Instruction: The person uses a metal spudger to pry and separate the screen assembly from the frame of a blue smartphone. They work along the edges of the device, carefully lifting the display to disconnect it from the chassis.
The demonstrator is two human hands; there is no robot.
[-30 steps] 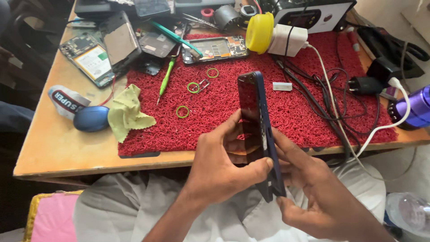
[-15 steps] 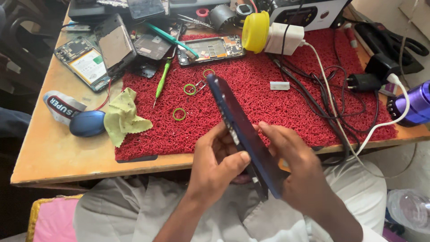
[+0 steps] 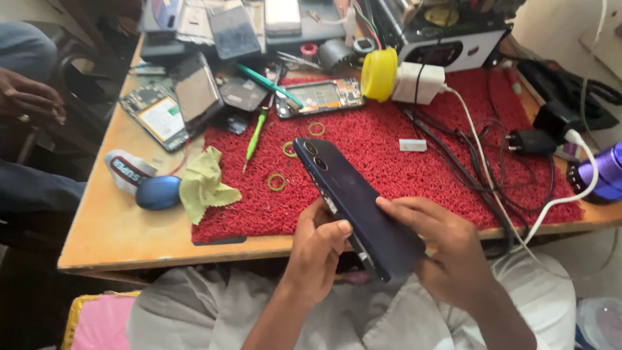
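I hold a dark blue smartphone (image 3: 353,198) with both hands over the table's near edge, its back cover with two camera lenses facing up. My left hand (image 3: 317,253) grips its left side with the thumb pressed against the edge. My right hand (image 3: 440,249) clasps the lower right part, fingers lying across the back. The phone tilts with its camera end pointing away from me over a red bristly mat (image 3: 389,155).
On the mat lie several yellow-green rubber rings (image 3: 276,182), a green screwdriver (image 3: 254,137), an opened phone (image 3: 321,96), black cables (image 3: 479,162) and a white charger (image 3: 420,83). A green cloth (image 3: 204,185), blue air blower (image 3: 157,192) and dismantled phones (image 3: 175,107) sit left. Another person's hand (image 3: 29,97) rests far left.
The phone has turned from nearly edge-on to back cover up and tilted flatter. My right hand moved up from below to lie across the phone's back.
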